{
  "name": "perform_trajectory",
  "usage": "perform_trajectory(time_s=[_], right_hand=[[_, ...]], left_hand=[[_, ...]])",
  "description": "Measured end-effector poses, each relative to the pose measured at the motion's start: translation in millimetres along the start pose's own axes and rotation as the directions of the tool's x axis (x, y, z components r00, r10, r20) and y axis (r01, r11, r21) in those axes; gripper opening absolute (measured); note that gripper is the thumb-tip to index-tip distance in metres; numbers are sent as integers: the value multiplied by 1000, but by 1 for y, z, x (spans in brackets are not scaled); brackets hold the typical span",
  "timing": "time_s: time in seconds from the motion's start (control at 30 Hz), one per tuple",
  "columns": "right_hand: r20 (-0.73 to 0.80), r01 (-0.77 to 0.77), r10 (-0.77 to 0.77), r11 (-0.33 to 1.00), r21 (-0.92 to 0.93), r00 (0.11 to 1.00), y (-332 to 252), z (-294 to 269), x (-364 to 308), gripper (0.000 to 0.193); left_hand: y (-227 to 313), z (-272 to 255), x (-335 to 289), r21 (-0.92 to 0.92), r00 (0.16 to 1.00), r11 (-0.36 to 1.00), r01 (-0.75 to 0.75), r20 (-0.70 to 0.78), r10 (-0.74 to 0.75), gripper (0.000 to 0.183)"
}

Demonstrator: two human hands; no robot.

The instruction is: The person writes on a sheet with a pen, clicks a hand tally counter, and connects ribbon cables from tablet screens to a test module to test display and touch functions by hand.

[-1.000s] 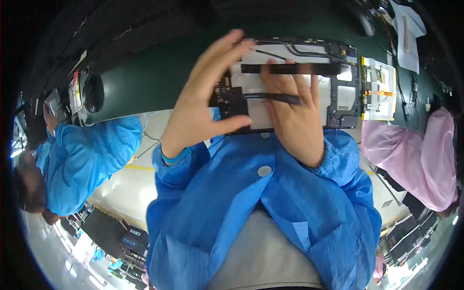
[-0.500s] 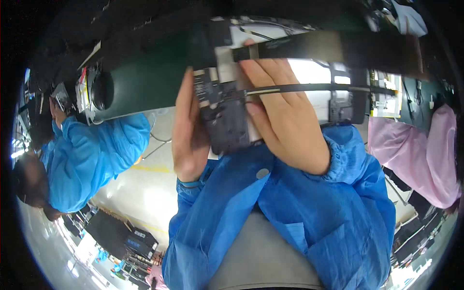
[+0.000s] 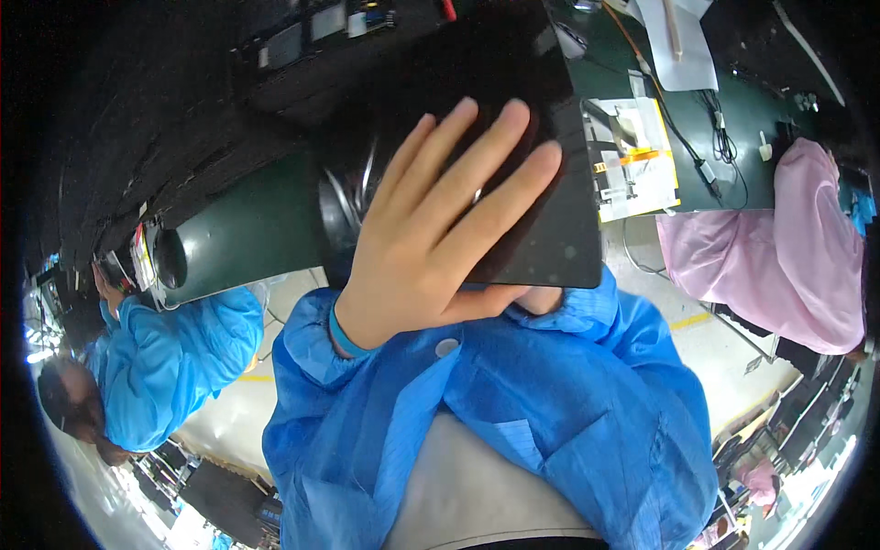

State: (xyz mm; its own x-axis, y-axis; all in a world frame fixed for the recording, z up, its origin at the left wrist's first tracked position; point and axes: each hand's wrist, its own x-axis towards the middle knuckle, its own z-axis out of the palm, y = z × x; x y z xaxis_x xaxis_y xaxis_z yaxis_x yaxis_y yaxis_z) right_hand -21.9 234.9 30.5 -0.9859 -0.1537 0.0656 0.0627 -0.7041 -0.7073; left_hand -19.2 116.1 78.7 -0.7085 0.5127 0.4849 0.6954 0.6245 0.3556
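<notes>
A large, glossy black flat panel [image 3: 541,220], which looks like a display screen, is in front of my chest with its smooth face up. My left hand [image 3: 431,220] lies across it, fingers spread and flat, with the thumb along the near edge. My right hand [image 3: 541,298] is mostly hidden under the panel. Only its wrist shows at the near edge beside the blue cuff, so its fingers cannot be seen.
A dark device with exposed parts [image 3: 325,27] lies at the far left of the panel. To the right are a white sheet with an orange strip [image 3: 637,160] and black cables [image 3: 720,133] on the green table [image 3: 243,225]. Co-workers in blue [image 3: 174,357] and pink [image 3: 761,247] sit on either side.
Half a second ago both hands were at a piece with circuit boards and dark strips facing up. Now a smooth black face is up, the left hand lies on it, and the right is underneath.
</notes>
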Motion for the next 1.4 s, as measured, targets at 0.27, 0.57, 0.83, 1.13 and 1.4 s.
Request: perform_trajectory(time_s=[0.27, 0.57, 0.83, 1.13, 1.4], right_hand=[[109, 110, -36, 581, -806, 993, -49, -104, -14, 53], [-30, 53, -102, 721, -691, 994, -68, -125, 6, 45], [-54, -1, -64, 636, -772, 996, -78, -131, 15, 42], [-34, 40, -80, 767, -641, 996, -76, -144, 9, 51], [-76, 126, -264, 671, -731, 962, -80, -160, 13, 51]], left_hand=[[13, 60, -16, 126, 952, 990, 62, 290, -97, 57], [14, 69, 44, 237, 860, 930, 281, 368, -354, 63], [-3, 93, 57, 412, 857, 858, 306, 275, -437, 50], [2, 103, 64, 351, 897, 890, 290, 224, -381, 30], [11, 100, 98, 221, 599, 644, 733, 240, -764, 12]])
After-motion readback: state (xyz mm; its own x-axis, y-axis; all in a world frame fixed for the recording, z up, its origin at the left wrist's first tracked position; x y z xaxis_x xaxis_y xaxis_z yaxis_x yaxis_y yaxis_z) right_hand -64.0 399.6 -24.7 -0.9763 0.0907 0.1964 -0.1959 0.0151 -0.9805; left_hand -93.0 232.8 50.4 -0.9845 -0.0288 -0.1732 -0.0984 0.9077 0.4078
